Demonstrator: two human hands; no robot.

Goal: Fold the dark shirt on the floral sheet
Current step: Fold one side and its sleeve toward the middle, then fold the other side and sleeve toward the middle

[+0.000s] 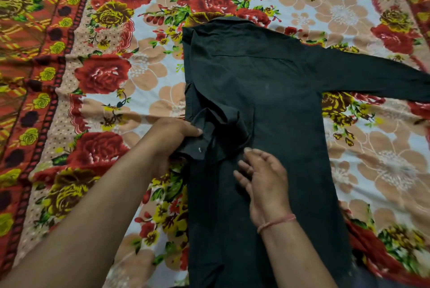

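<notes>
Across the middle of the floral sheet (144,73) lies the dark shirt (267,106), back side up, collar (229,21) at the far end, hem nearest the camera. Left side already turned in along a straight vertical edge, with the left sleeve (216,122) doubled back onto the body and bunched into a loose lump. Right sleeve (372,75) stretched out flat toward the right edge of view, not yet folded.

Step in hand, by the look of it: laying the folded-in sleeve down the length of the body. Left hand (172,134) closed on the cuff (195,148), thumb on top, a small pale button showing just beside the grip. Right hand (265,178) spread wide, holding nothing, fingertips touching or just above the cloth next to the bunched sleeve; which of the two cannot be told. A thin red thread (277,222) tied round that wrist.

Next move probably calls for drawing the cuff down toward the hem so the lump flattens, the open hand pinning or smoothing the panel meanwhile, with care not to drag the straight left edge out of line. Then the same for the right side: panel turned in, sleeve laid down, before any fold from hem to collar.

Count: one shirt, one collar, two sleeves (one folded in, one out), one cuff in a grip, one button visible, one sheet, two hands, one wrist thread.
</notes>
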